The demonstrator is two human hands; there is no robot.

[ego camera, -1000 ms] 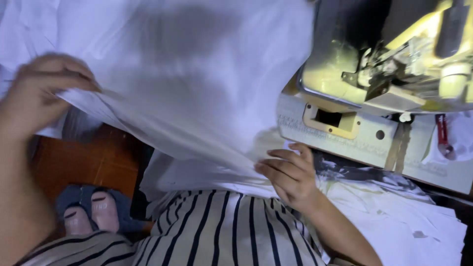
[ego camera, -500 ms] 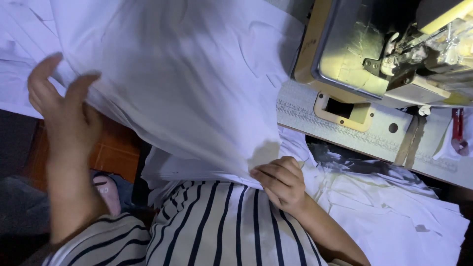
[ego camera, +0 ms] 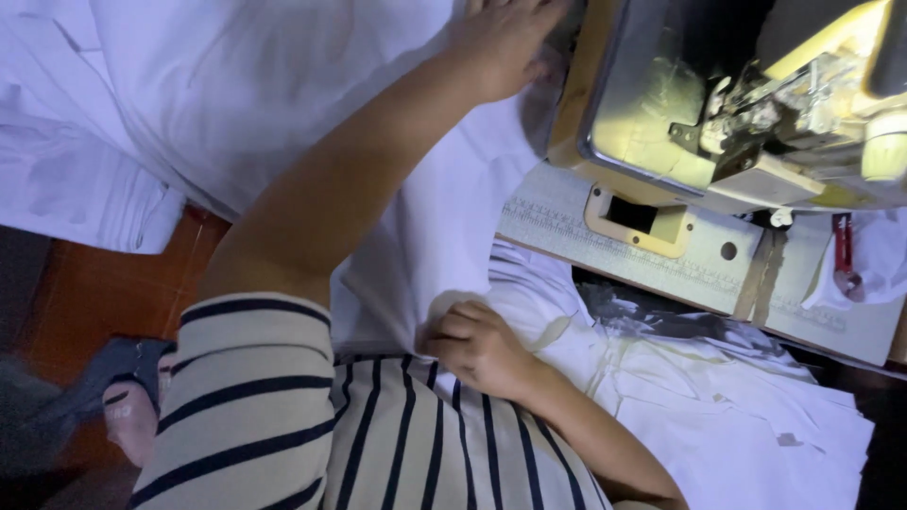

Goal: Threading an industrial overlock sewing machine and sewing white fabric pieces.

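A large white cloth (ego camera: pixel 283 104) spreads over the person's lap and hangs past the knees toward the floor. The left hand (ego camera: pixel 501 42) lies flat and open on its far part, fingers spread, just beside the yellow sewing machine (ego camera: pixel 718 113). The right hand (ego camera: pixel 472 345) is closed on a bunched fold at the waist, next to more white pieces (ego camera: pixel 756 406) on the worktop (ego camera: pixel 567 222).

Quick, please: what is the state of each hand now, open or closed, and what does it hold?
Left hand: open, laid flat on the white fabric, beside the sewing machine.
Right hand: closed, gripping a fold of the white fabric.
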